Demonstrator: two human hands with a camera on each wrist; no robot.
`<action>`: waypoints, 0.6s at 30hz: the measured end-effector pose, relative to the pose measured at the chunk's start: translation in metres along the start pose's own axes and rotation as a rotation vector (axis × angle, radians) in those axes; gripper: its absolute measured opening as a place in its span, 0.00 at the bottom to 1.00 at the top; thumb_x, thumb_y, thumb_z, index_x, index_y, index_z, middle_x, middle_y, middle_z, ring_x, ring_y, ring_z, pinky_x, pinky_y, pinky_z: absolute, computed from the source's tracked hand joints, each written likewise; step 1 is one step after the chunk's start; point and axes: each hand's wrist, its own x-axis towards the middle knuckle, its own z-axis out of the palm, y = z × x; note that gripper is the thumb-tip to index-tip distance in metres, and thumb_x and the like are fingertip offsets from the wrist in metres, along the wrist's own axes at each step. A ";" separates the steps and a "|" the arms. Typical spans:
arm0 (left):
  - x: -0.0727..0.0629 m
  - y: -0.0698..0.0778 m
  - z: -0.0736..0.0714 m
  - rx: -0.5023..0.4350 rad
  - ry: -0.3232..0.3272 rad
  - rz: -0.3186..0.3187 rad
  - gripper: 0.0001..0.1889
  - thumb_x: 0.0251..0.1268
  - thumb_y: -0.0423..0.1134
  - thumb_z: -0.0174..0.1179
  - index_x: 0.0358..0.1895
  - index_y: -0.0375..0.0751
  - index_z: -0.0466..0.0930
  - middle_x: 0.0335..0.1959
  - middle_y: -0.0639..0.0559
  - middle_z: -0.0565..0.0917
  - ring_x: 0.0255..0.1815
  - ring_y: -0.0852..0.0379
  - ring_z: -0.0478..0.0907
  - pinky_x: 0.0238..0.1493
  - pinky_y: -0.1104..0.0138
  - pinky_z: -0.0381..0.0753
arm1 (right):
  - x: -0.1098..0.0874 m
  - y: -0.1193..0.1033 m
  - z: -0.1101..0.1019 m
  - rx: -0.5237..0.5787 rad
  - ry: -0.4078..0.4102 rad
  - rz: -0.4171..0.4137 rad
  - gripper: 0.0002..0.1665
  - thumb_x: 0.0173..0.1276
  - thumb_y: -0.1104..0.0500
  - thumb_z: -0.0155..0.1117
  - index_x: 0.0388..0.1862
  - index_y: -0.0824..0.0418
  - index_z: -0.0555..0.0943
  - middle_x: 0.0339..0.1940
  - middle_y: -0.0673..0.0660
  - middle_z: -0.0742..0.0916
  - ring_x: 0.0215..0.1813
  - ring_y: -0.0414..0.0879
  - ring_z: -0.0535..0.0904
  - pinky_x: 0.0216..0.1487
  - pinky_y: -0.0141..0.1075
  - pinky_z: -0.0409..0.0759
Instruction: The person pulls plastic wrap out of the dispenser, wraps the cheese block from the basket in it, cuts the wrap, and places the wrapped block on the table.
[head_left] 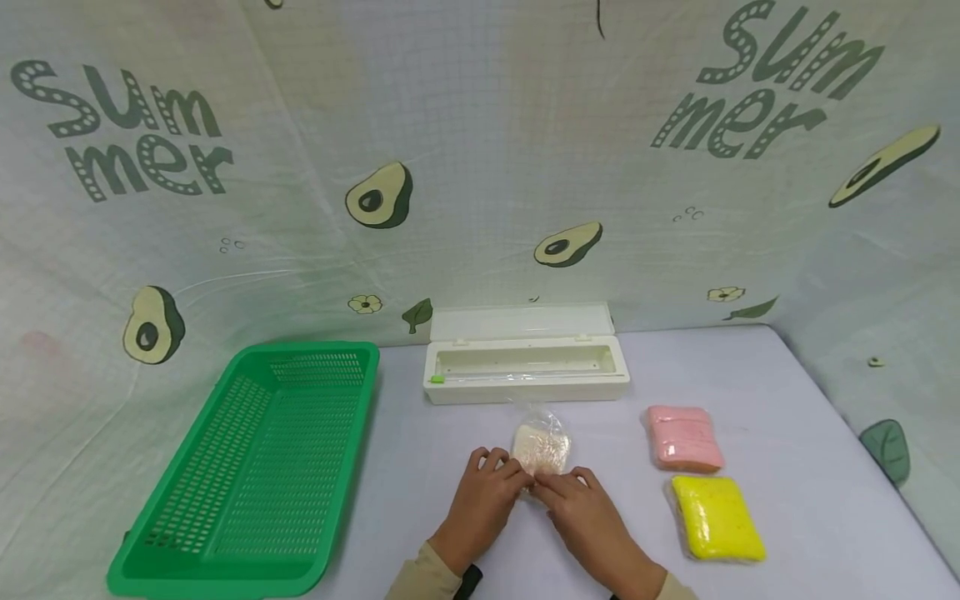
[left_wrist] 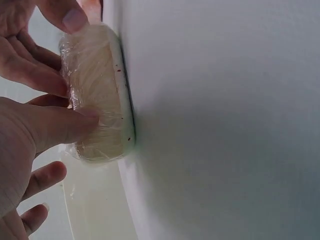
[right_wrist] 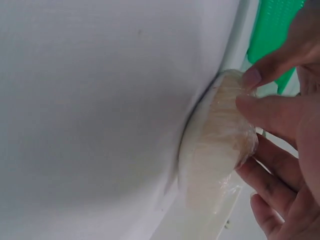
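Note:
A cream-coloured block (head_left: 542, 446) wrapped in clear plastic film lies on the table in front of me. Loose film (head_left: 542, 417) stands up at its far end. My left hand (head_left: 483, 500) grips its near left corner, the thumb (left_wrist: 75, 124) on the near face and fingers over the top. From the other side my right hand (head_left: 588, 521) holds the near right part, thumb (right_wrist: 260, 107) on the film and fingers bent over the upper side. The fingertips of both hands almost meet. Small dark red specks show along the block's pale lower edge in the left wrist view.
Behind the block stands a white cling film dispenser (head_left: 525, 392), its lid (head_left: 521, 321) raised. A green plastic basket (head_left: 348, 467) is at the left. On the right lie a pink wrapped block (head_left: 684, 437) and a yellow one (head_left: 718, 518). A printed cloth backdrop rises behind.

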 end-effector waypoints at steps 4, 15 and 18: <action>0.000 -0.001 0.000 -0.029 0.006 -0.005 0.13 0.57 0.39 0.80 0.44 0.58 0.91 0.41 0.67 0.88 0.49 0.62 0.79 0.55 0.60 0.75 | -0.002 0.003 -0.003 0.092 -0.002 0.016 0.33 0.43 0.62 0.89 0.52 0.55 0.89 0.54 0.51 0.90 0.55 0.44 0.85 0.57 0.45 0.78; -0.003 0.008 0.002 -0.150 0.026 -0.017 0.15 0.56 0.40 0.81 0.46 0.57 0.90 0.44 0.64 0.86 0.52 0.61 0.77 0.57 0.59 0.75 | 0.000 0.015 0.001 0.266 0.015 0.196 0.20 0.58 0.62 0.83 0.48 0.53 0.87 0.63 0.54 0.86 0.65 0.52 0.81 0.59 0.51 0.81; -0.002 0.009 0.002 -0.223 0.048 -0.058 0.13 0.60 0.44 0.79 0.47 0.57 0.89 0.48 0.64 0.85 0.52 0.61 0.76 0.57 0.59 0.74 | 0.004 0.019 0.001 0.302 0.011 0.235 0.19 0.59 0.63 0.82 0.49 0.55 0.87 0.63 0.56 0.86 0.64 0.54 0.82 0.59 0.52 0.81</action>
